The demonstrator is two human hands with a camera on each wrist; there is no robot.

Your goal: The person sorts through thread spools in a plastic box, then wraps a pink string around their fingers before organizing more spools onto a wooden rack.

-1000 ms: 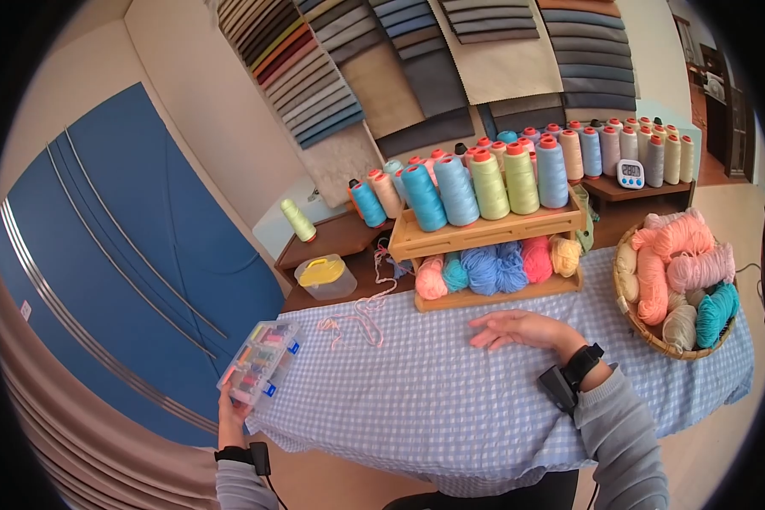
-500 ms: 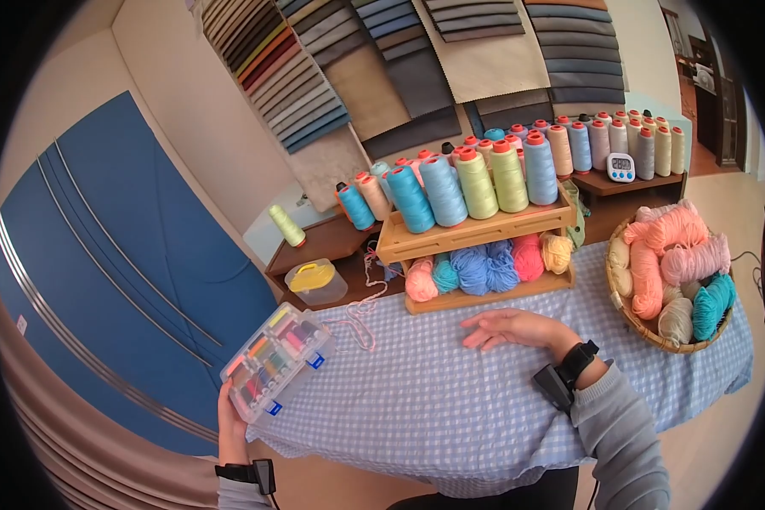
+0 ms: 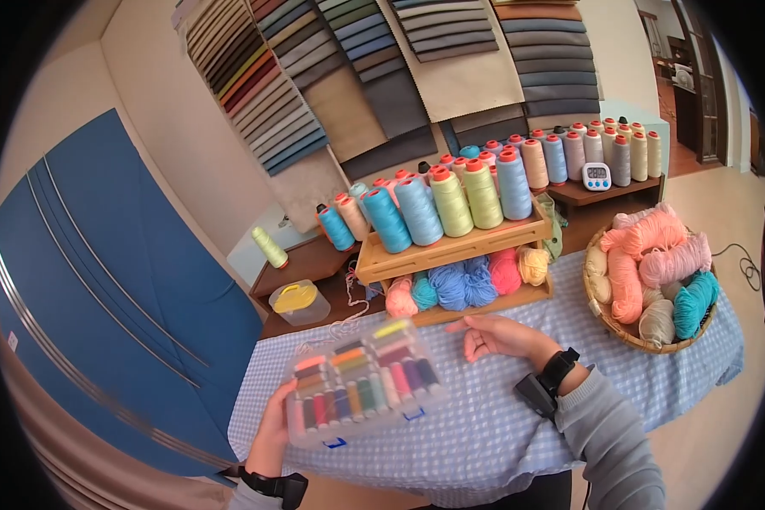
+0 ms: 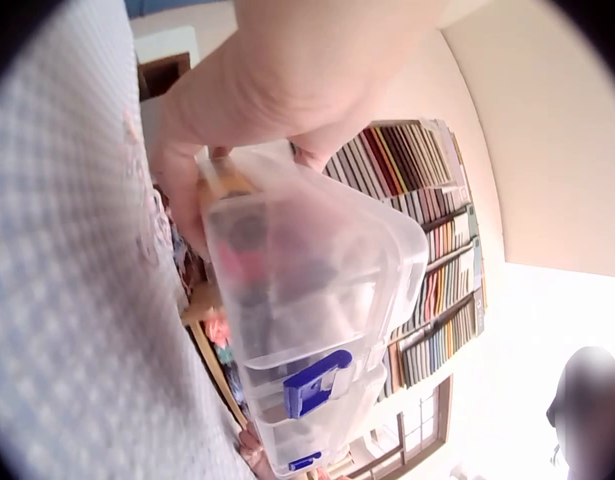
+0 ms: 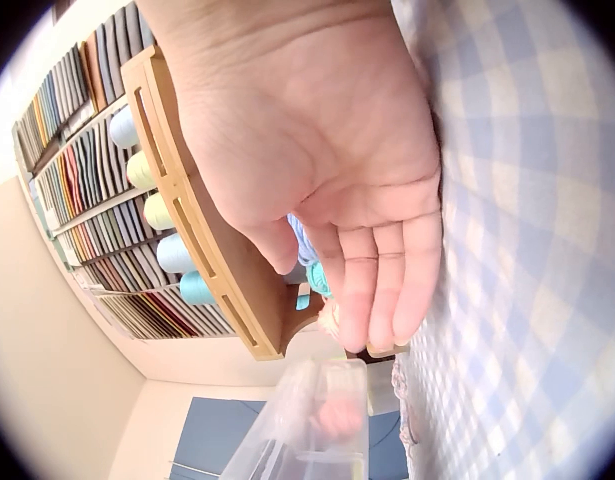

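Note:
The left hand [image 3: 272, 427] grips the left end of a clear plastic box [image 3: 367, 416] full of small coloured thread spools, tilted above the checked cloth. In the left wrist view the hand [image 4: 277, 90] curls round one end of the box [image 4: 297, 290], whose blue latches face the camera. The right hand [image 3: 503, 337] rests by the cloth near the wooden rack, just right of the box and apart from it. Seen from the right wrist, the right hand [image 5: 322, 160] has its palm exposed, fingers extended and holding nothing, with the box [image 5: 327, 420] beyond the fingertips.
A wooden rack [image 3: 450, 252] with thread cones and yarn stands behind the hands. The yarn basket [image 3: 599, 316] is at the right. A yellow-lidded tub [image 3: 300, 306] and loose pink yarn lie behind the box. Many cones and a timer [image 3: 597, 177] stand farther back.
The left hand has brought the box rightward from the table's left edge, close to the right hand, its spools now facing the head camera. The right hand has barely moved.

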